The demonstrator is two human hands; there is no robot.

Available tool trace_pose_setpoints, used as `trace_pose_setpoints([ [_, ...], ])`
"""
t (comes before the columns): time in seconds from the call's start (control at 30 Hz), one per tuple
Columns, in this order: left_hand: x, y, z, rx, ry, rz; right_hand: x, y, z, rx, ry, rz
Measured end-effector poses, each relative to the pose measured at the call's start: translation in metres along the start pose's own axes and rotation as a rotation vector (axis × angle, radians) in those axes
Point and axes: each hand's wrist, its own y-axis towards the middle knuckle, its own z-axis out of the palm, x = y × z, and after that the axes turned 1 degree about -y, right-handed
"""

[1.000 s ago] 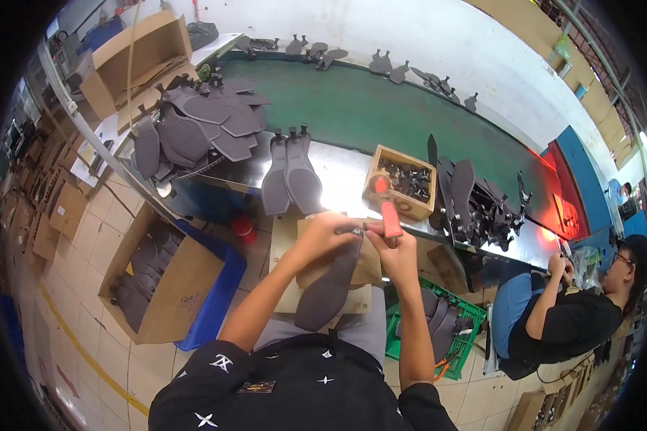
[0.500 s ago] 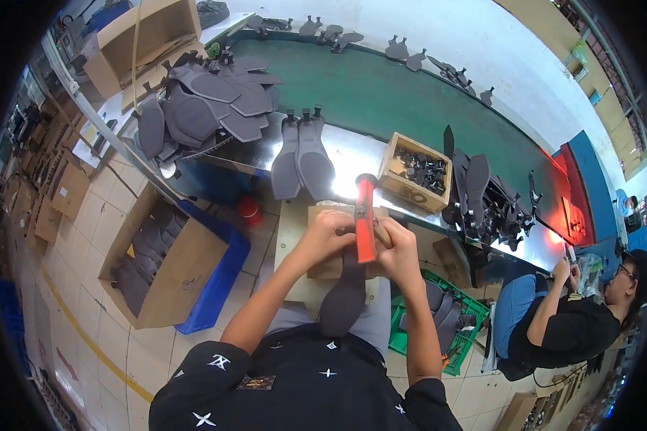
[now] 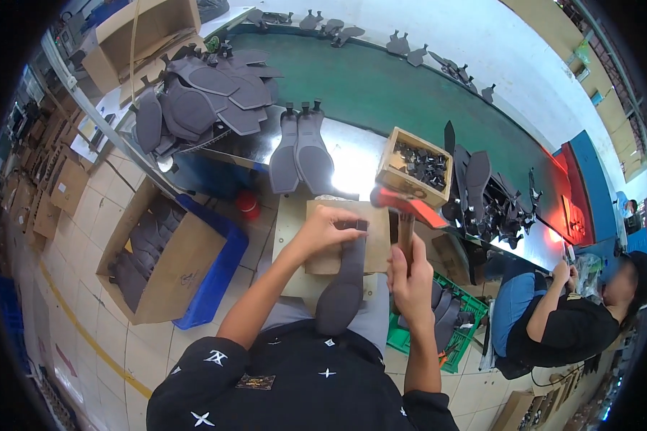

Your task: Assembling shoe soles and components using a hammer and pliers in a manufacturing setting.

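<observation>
In front of me a dark grey-brown shoe sole (image 3: 343, 294) lies with its broad toe end toward my body and its narrow heel end on a brown block (image 3: 323, 261). My left hand (image 3: 326, 233) is closed in a pinch at that heel end, where a small dark piece shows by the fingertips. My right hand (image 3: 412, 287) is wrapped round the wooden handle of a hammer (image 3: 407, 235), upright to the right of the block. The hammer's red-orange head (image 3: 410, 207) is raised, apart from the sole.
A pair of heeled soles (image 3: 310, 154) stands on the metal bench edge, beside a wooden box (image 3: 415, 195) of small black parts. Soles pile up (image 3: 201, 100) at left; a carton (image 3: 172, 280) and green crate (image 3: 461, 341) flank me. A co-worker (image 3: 568, 316) sits at right.
My right hand has moved right and slightly down with the hammer. The hammer head has swung from over the block to its right side. My left hand stays at the heel end.
</observation>
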Motion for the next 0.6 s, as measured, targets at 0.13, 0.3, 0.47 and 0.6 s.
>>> trace_pose_setpoints([
  [0.13, -0.001, 0.001, -0.002, 0.003, -0.024, 0.012, 0.015, -0.027, -0.011, 0.011, -0.152, -0.059],
  [0.3, -0.001, 0.002, 0.001, 0.057, -0.161, -0.049, -0.007, -0.024, 0.004, -0.005, -0.305, -0.333],
  [0.47, 0.012, -0.006, -0.004, 0.069, 0.203, 0.062, 0.044, -0.04, -0.019, -0.137, -0.215, -0.239],
  [0.6, 0.011, -0.006, -0.001, 0.053, 0.545, 0.184, -0.004, -0.021, 0.009, 0.072, -0.328, -0.215],
])
